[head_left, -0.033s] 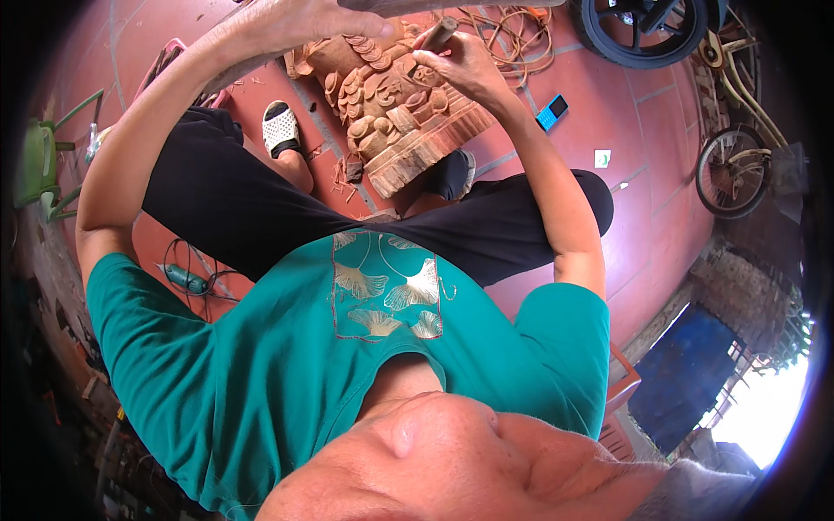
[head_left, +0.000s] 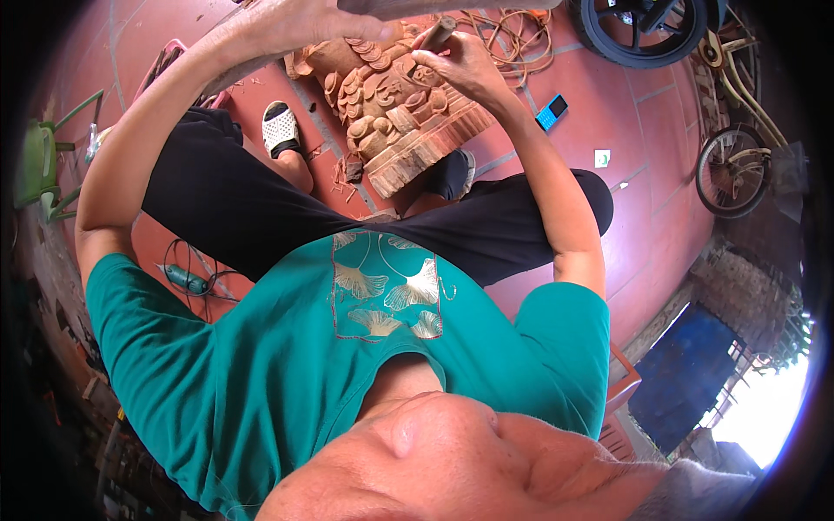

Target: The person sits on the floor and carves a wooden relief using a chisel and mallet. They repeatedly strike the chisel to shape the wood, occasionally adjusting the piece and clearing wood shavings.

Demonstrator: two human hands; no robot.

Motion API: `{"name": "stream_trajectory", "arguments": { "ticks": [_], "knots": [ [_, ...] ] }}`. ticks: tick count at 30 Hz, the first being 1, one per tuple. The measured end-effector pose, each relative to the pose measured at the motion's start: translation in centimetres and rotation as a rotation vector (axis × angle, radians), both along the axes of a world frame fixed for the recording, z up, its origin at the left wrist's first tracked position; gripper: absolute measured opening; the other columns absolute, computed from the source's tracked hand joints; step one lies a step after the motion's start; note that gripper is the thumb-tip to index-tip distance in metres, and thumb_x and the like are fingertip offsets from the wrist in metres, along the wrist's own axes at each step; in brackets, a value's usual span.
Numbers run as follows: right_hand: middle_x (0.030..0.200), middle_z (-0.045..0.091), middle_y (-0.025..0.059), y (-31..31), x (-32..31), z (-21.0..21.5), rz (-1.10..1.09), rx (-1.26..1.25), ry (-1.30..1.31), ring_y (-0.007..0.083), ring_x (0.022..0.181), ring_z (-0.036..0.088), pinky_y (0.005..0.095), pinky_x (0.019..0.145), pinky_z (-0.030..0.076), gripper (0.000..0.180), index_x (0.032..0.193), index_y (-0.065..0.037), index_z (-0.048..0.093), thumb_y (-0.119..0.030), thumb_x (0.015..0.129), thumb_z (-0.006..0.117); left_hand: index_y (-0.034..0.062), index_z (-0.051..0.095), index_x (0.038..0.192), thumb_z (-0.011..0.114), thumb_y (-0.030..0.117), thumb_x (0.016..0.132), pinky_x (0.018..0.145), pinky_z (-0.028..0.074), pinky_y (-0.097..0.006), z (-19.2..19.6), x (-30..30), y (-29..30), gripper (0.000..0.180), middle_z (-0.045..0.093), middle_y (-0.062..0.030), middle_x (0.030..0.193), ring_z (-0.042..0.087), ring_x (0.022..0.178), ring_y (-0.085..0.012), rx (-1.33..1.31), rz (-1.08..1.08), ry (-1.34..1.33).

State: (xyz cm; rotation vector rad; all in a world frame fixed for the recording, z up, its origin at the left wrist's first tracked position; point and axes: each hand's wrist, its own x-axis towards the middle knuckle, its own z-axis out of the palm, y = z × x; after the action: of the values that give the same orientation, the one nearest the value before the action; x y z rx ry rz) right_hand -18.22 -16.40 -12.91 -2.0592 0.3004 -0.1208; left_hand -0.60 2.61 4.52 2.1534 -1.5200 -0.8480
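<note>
A reddish-brown carved wooden sculpture (head_left: pixel 391 113) with scale-like relief lies tilted on the red tiled floor between my legs. My right hand (head_left: pixel 465 69) grips a wooden-handled chisel (head_left: pixel 437 35), whose tip rests on the upper part of the carving. My left hand (head_left: pixel 300 19) is raised at the top edge of the view and is closed around a wooden mallet (head_left: pixel 434 7), which lies across just above the chisel. Much of the mallet is cut off by the frame. Wood chips lie around the base of the carving.
A white sandal (head_left: pixel 280 128) is on my foot left of the carving. A blue phone (head_left: pixel 552 111) and coiled cord (head_left: pixel 508 35) lie to the right. A black tyre (head_left: pixel 643 30), a small bicycle wheel (head_left: pixel 734 169), a green chair (head_left: pixel 39 165) and a green power tool (head_left: pixel 187 278) ring the floor.
</note>
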Motion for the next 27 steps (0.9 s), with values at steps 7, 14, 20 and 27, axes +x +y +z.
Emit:
{"name": "stream_trajectory", "arguments": {
  "ticks": [7,14,20,27],
  "knots": [
    [0.088,0.076,0.0125,-0.4,1.0,-0.4,0.035,-0.133,-0.109,0.0224,0.081,0.074,0.0351,0.075,0.056,0.025,0.103,-0.005,0.075,-0.026,0.088,0.074,-0.0075,0.058,0.126,0.075,0.04,0.082,0.079,0.054,-0.042,-2.1,1.5,-0.2,0.067,0.07,-0.0267,0.096,0.07,0.09,-0.0351,0.066,-0.098,-0.176],
    [0.088,0.076,0.0117,-0.3,0.9,-0.4,-0.03,-0.068,-0.029,0.021,0.081,0.074,0.0343,0.076,0.056,0.027,0.102,-0.004,0.074,-0.028,0.088,0.075,-0.0095,0.056,0.128,0.075,0.041,0.081,0.082,0.054,-0.044,-0.2,0.1,0.3,0.071,0.07,-0.0267,0.1,0.07,0.093,-0.0359,-0.137,0.01,0.158],
    [0.085,0.075,0.0116,0.0,1.1,0.1,-0.004,-0.194,-0.08,0.0216,0.08,0.074,0.0348,0.074,0.056,0.024,0.1,-0.007,0.075,-0.027,0.088,0.075,-0.0106,0.058,0.122,0.076,0.04,0.081,0.086,0.053,-0.044,-3.8,2.0,-0.1,0.068,0.068,-0.0291,0.106,0.068,0.099,-0.0377,-0.014,-0.118,-0.126],
    [0.085,0.075,0.0071,0.2,1.0,-0.1,0.019,-0.274,-0.102,0.016,0.074,0.071,0.0322,0.069,0.055,0.02,0.104,-0.007,0.074,-0.023,0.093,0.074,-0.0094,0.06,0.117,0.078,0.038,0.077,0.082,0.054,-0.045,-3.9,2.3,-0.1,0.065,0.068,-0.0303,0.102,0.069,0.095,-0.0395,0.001,-0.128,-0.138]
  ]
}}
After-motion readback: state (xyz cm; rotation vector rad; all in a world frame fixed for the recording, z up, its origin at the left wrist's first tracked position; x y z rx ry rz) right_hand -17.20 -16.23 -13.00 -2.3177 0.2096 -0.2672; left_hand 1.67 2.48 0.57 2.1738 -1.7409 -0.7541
